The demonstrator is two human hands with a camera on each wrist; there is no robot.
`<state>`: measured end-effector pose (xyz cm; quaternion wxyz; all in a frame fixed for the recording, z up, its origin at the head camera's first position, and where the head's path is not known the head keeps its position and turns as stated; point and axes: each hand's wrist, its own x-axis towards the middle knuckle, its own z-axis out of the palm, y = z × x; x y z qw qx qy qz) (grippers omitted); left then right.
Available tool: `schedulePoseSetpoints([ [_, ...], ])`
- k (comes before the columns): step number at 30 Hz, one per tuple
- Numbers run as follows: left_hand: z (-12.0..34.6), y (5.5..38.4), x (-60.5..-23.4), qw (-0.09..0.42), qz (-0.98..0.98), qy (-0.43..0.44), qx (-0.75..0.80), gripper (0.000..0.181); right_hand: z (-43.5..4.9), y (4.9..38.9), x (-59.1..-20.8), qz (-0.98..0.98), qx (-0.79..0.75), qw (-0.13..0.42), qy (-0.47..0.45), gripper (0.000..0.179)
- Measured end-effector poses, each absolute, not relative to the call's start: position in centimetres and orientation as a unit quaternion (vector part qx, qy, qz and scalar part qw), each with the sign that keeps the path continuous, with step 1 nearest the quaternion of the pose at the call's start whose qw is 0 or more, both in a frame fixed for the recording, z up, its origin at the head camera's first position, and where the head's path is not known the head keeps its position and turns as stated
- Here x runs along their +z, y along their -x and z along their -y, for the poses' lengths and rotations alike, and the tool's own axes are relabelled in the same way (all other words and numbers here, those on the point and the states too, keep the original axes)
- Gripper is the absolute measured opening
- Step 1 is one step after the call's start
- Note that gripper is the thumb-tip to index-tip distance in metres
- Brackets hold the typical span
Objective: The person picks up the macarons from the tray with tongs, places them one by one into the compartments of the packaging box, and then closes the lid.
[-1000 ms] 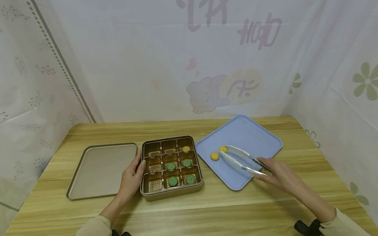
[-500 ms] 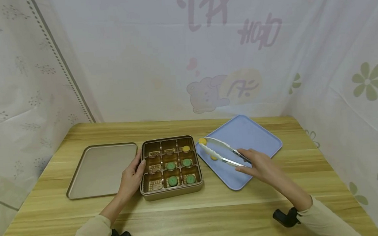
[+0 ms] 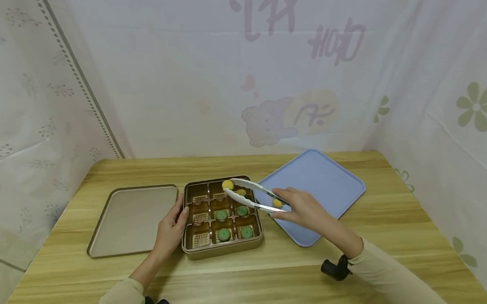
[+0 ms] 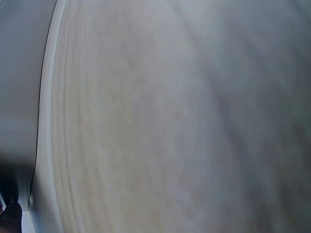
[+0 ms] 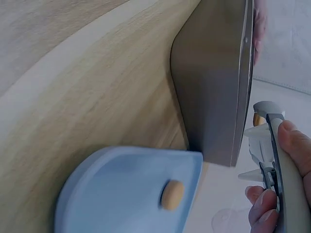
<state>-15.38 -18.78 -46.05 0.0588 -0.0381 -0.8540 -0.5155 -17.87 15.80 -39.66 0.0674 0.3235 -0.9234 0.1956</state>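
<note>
A gold-brown tin [image 3: 223, 253] with a divided insert holds several green cookies [image 3: 224, 234] and one yellow cookie [image 3: 241, 192] in its far right compartment. My left hand [image 3: 170, 230] lies against the tin's left side, fingers fairly straight, thumb at the rim. My right hand [image 3: 300, 209] grips metal serving tongs [image 3: 247, 200], whose tips pinch another yellow cookie [image 3: 227, 185] above the far middle compartment. The tongs partly cover the cookie at far right. In the right wrist view, fingers hold the tongs [image 5: 279, 160] beside the tin wall [image 5: 209, 82].
A blue tray [image 3: 317, 180] lies right of the tin, with one yellow cookie [image 3: 277, 203] near its left corner. Left of the tin is a flat gold-brown lid [image 3: 134, 221]. All stand on a wood-grain table [image 3: 236, 289], with printed curtains behind and at the sides.
My right hand has moved left with the tongs, carrying a yellow cookie from the blue tray to over the tin. My left hand has stayed at the tin's side.
</note>
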Motion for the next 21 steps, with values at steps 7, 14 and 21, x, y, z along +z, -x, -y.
schedulePoseSetpoints([
  [7, 18.8, 15.4, -46.1, 0.055, 0.854, 0.037, -0.516, 0.053, -14.5, 18.3, -39.5, 0.928, 0.185, 0.04, -0.321, 0.059],
  [14, 18.8, 15.4, -46.1, 0.054, 0.856, 0.037, -0.512, 0.053, -13.9, 18.5, -39.3, 0.93, 0.183, 0.02, -0.317, 0.059],
  [21, 18.8, 15.4, -46.1, 0.056, 0.856, 0.034, -0.513, 0.053, -13.8, 18.8, -39.2, 0.931, 0.173, 0.023, -0.32, 0.06],
])
